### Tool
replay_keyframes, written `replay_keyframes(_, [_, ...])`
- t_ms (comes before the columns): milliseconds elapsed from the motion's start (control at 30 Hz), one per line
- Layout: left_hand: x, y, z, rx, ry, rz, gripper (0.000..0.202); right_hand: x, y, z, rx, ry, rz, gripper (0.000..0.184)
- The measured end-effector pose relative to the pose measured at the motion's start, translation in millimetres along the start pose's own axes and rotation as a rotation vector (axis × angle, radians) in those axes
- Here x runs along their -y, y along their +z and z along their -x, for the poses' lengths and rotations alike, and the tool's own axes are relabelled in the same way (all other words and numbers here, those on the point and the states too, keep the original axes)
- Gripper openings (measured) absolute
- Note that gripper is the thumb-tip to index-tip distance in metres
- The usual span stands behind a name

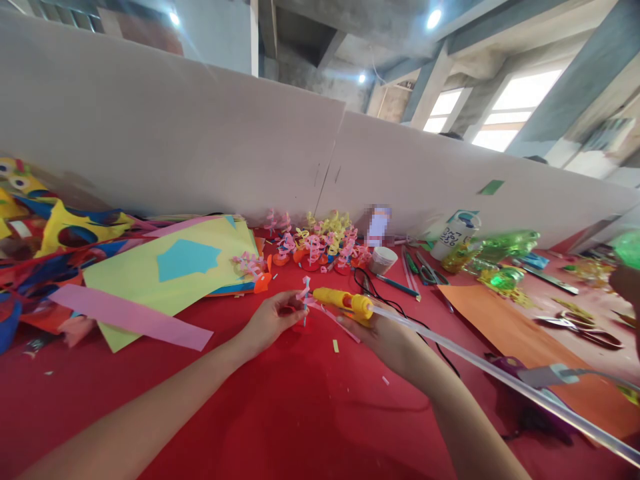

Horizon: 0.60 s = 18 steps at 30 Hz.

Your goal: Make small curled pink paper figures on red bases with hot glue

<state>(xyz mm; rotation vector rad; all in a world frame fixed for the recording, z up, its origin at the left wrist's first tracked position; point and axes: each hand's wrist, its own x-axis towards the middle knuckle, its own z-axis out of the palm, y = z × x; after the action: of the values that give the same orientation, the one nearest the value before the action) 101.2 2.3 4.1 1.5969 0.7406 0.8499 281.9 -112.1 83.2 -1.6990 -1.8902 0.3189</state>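
My left hand (270, 323) pinches a thin stick (305, 319) upright above the red table. A narrow pink strip (305, 287) curls around the stick's top, and its loose tail (345, 327) trails down to the right. In my right hand (387, 343) is a yellow hot glue gun (345, 300), its nozzle pointing left at the pink strip; whether the tip touches cannot be seen. From the gun's rear a long clear glue stick (475, 360) runs to the lower right. Behind stand several finished pink and yellow curled pieces (320, 247) on orange bases.
Yellow foam sheets (150, 280) and a pink strip (135, 317) lie at left. A white cup (384, 260), a blue pen (399, 287), scissors (575, 325) and an orange sheet (510, 333) are on the right. Another person's hand (627, 290) is at the right edge.
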Motion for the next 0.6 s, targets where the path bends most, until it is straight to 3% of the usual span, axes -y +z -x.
replay_keyframes(267, [-1,0.9,2,-0.014,-0.001,0.033,0.031,-7,-11,4,0.013,0.125,-0.152,0.03])
replay_keyframes(467, [-1,0.5,0,-0.028,0.022,0.053,0.032,-19,-18,-2,-0.052,0.08,-0.141,0.025])
replay_keyframes(600, [0,-0.4,0,-0.016,0.034,0.021,0.03,-26,-19,-5,-0.052,0.141,-0.108,0.033])
